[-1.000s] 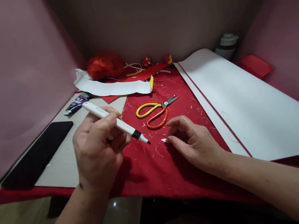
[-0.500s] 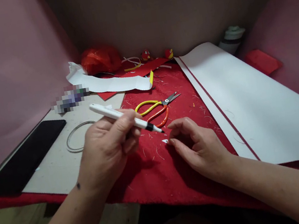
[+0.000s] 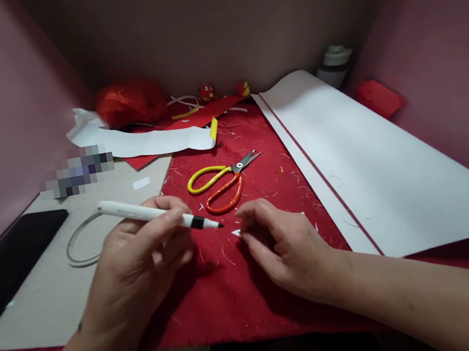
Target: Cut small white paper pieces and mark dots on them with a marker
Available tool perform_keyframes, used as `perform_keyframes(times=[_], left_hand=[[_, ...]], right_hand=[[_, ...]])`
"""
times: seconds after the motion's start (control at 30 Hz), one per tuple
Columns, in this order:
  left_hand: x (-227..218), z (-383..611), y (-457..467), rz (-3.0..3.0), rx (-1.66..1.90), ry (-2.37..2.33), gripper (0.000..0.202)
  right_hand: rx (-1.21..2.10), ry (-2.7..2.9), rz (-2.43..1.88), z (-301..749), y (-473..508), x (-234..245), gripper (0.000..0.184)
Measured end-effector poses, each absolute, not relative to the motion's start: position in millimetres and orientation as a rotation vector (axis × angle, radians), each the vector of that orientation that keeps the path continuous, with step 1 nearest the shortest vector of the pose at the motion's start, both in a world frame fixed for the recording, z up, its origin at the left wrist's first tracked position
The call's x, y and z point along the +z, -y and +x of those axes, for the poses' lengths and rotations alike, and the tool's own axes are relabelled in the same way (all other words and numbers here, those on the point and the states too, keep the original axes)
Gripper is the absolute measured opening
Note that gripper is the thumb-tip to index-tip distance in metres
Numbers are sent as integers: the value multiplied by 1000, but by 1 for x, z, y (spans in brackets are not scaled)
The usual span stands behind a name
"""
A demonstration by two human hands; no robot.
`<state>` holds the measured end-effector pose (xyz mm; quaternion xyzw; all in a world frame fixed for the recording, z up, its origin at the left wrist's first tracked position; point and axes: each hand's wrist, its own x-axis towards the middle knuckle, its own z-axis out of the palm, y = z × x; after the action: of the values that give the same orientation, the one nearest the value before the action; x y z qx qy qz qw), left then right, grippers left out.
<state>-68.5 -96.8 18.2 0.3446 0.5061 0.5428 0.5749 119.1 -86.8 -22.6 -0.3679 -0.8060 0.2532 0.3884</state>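
Observation:
My left hand (image 3: 146,256) is closed round a white marker pen (image 3: 151,214), uncapped, with its dark tip pointing right. Between the thumb and a finger of my right hand (image 3: 282,245) is a tiny pointed white paper piece (image 3: 236,233), mostly hidden by the fingertips. The marker's tip is just left of the piece, seemingly apart from it. Scissors (image 3: 239,166) with one yellow and one red handle lie beyond both hands, blades a little apart, on the red cloth (image 3: 213,317).
A large white sheet (image 3: 376,163) covers the right side. At left are a dark flat slab (image 3: 10,261), a grey board (image 3: 42,315) and a ring-shaped bangle (image 3: 75,241). Farther back are a white paper strip (image 3: 148,144), a red plastic bag (image 3: 130,102) and two small red figures (image 3: 206,91).
The view has swung right, so the table's things sit farther left. The marker's tip has drawn slightly away to the left of the paper piece. Both hands keep their holds.

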Motion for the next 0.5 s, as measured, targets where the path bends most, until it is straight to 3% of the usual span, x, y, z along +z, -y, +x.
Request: perform_keyframes(times=[0.17,0.5], left_hand=[[29,-62,92,591,1467,-1271,8],[28,-58,82,511,1429,-1442,8]], right_hand=[[554,2144,-887,118,89,-21,25],[114,2330,-681,115,90,-21,17]])
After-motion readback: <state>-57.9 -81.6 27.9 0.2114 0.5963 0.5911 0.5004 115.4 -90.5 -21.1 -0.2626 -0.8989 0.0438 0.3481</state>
